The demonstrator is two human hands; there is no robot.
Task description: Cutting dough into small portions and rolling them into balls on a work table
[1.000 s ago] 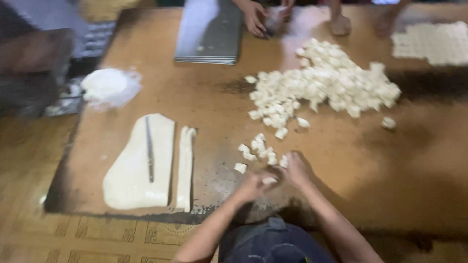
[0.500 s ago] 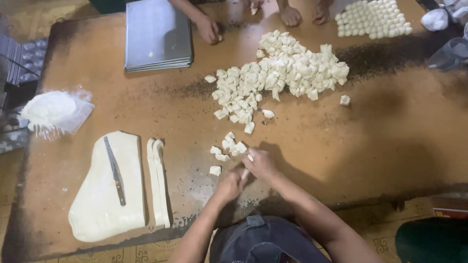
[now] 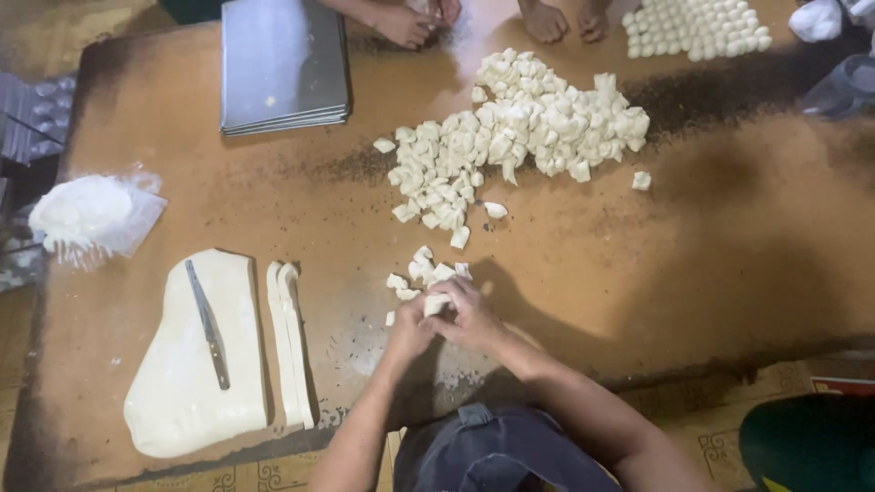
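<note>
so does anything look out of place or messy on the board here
Mostly tidy. One dough piece lies apart, right of the big pile, and a knife rests on the flat dough sheet. Both hands work the small cluster.

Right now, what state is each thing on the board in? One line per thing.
Left hand: closed on small dough pieces, beside the right.
Right hand: fingers curled over a dough piece.
Dough sheet: rolled flat, uncut.
Knife: lying on the sheet, unheld.
Dough strips: cut, lying beside the sheet.
Big dough pile: cut into chunks, heaped.
Metal trays: stacked, bare.
Flour bag: open.
</note>
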